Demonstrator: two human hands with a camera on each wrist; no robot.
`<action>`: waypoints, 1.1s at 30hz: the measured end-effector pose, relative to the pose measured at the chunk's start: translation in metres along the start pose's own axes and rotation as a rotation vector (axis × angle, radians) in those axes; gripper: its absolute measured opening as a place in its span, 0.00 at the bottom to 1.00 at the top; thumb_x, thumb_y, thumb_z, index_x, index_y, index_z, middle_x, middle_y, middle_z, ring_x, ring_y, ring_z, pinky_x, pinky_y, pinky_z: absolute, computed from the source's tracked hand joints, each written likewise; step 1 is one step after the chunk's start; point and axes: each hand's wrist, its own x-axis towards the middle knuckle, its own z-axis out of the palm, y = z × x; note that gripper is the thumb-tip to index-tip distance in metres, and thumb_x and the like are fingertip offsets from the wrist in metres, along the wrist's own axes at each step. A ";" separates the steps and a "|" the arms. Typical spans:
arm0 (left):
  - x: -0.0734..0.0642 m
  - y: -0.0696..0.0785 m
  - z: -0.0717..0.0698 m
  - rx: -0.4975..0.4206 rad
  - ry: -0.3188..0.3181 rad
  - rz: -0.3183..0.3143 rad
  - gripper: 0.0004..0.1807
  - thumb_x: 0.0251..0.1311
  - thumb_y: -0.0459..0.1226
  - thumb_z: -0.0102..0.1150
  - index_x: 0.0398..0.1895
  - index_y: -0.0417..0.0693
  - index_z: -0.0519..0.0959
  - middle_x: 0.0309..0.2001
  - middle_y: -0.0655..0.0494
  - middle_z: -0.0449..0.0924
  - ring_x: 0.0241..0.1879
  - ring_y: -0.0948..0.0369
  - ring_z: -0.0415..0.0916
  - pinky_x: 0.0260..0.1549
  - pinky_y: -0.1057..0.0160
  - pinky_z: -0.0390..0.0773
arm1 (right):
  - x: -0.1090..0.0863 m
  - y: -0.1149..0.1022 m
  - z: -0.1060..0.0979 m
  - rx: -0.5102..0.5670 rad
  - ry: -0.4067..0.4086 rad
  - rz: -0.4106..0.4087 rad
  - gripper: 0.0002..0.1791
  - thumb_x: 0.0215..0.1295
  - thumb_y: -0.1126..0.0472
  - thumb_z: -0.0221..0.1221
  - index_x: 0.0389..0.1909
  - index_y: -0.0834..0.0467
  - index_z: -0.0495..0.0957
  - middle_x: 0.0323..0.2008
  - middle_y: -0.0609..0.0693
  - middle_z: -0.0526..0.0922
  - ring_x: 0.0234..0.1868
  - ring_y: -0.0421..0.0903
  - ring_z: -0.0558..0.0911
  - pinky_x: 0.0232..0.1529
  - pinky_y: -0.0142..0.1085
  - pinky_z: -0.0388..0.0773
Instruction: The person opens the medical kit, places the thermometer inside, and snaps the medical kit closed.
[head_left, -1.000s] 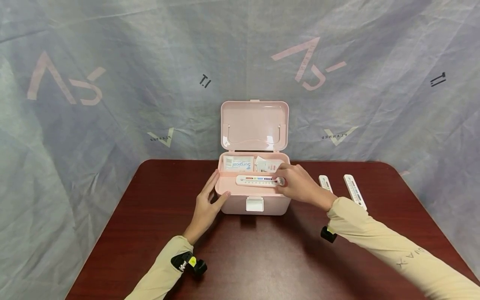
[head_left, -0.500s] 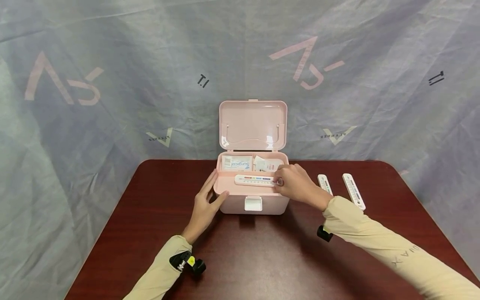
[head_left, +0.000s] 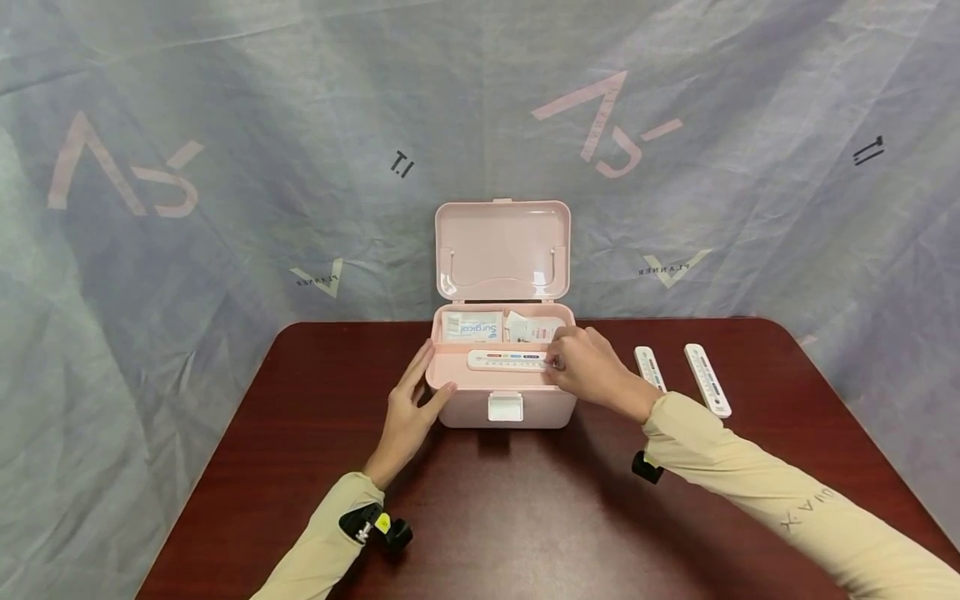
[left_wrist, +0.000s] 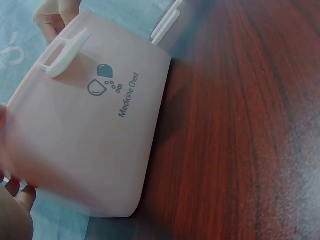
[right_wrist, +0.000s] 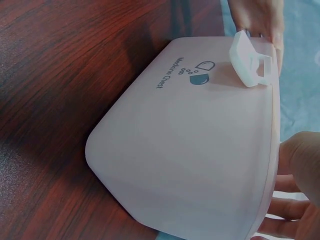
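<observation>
White thermometer (head_left: 506, 360) is the thing being handled here: it's lying lengthwise in the front compartment (head_left: 450, 372) of the pink box (head_left: 472, 410), up near the divider, pretty much level. The right hand (head_left: 588, 362) has its right end pinched between thumb and fingers, though those fingers cover the actual contact, so I can't tell how firm that is. I also can't tell if the underside touches the compartment floor. Left hand (head_left: 411, 408) isn't gripping anything: fingers spread along the box's left side, thumb at the front rim, so I'd guess it's just steadying. My read is that this is the positioning step, getting the thermometer squared up in there, but one moment won't prove it's going in rather than out. Either way, the next move seems to call for an easy touch at that end, enough clearance from the right wall for the fingers, and the box kept from sliding. Behind the divider there's a Surgical packet (head_left: 476, 326) on the left and a smaller packet (head_left: 534, 329) on the right, and the lid (head_left: 502, 250) stands open at the back. Out on the tabletop (head_left: 570, 517), a second thermometer (head_left: 648, 367) sits partly behind the right arm, and a third thermometer (head_left: 707, 380) lies farther right. Wrist views only show the box's outside, "Medicine Chest" print (left_wrist: 128, 95) included.
</observation>
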 end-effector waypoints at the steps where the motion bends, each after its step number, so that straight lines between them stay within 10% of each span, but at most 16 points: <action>1: 0.000 0.003 0.000 -0.010 0.000 0.005 0.35 0.61 0.33 0.61 0.70 0.39 0.59 0.72 0.48 0.53 0.71 0.52 0.49 0.60 0.39 0.56 | 0.000 0.000 0.000 -0.005 0.002 0.003 0.03 0.43 0.66 0.68 0.18 0.57 0.83 0.20 0.47 0.75 0.18 0.44 0.72 0.19 0.39 0.68; 14: 0.001 -0.020 0.001 0.006 0.014 -0.002 0.36 0.61 0.40 0.62 0.71 0.47 0.60 0.72 0.56 0.54 0.71 0.60 0.50 0.61 0.42 0.57 | 0.000 0.000 -0.006 0.070 -0.033 0.042 0.02 0.45 0.66 0.68 0.22 0.59 0.84 0.24 0.49 0.79 0.27 0.45 0.76 0.27 0.40 0.73; 24: -0.002 0.015 0.000 -0.019 0.001 -0.010 0.35 0.61 0.32 0.61 0.70 0.40 0.60 0.71 0.43 0.53 0.71 0.51 0.49 0.61 0.41 0.56 | -0.001 0.001 -0.015 0.079 -0.012 0.102 0.07 0.45 0.64 0.69 0.28 0.60 0.84 0.27 0.51 0.80 0.28 0.46 0.76 0.28 0.42 0.74; 33: -0.002 0.018 -0.001 -0.006 -0.003 -0.011 0.34 0.60 0.31 0.60 0.70 0.39 0.60 0.71 0.44 0.54 0.70 0.49 0.50 0.61 0.42 0.57 | -0.006 0.003 -0.020 0.121 0.032 0.144 0.07 0.45 0.66 0.68 0.29 0.60 0.83 0.32 0.52 0.80 0.29 0.49 0.78 0.27 0.44 0.75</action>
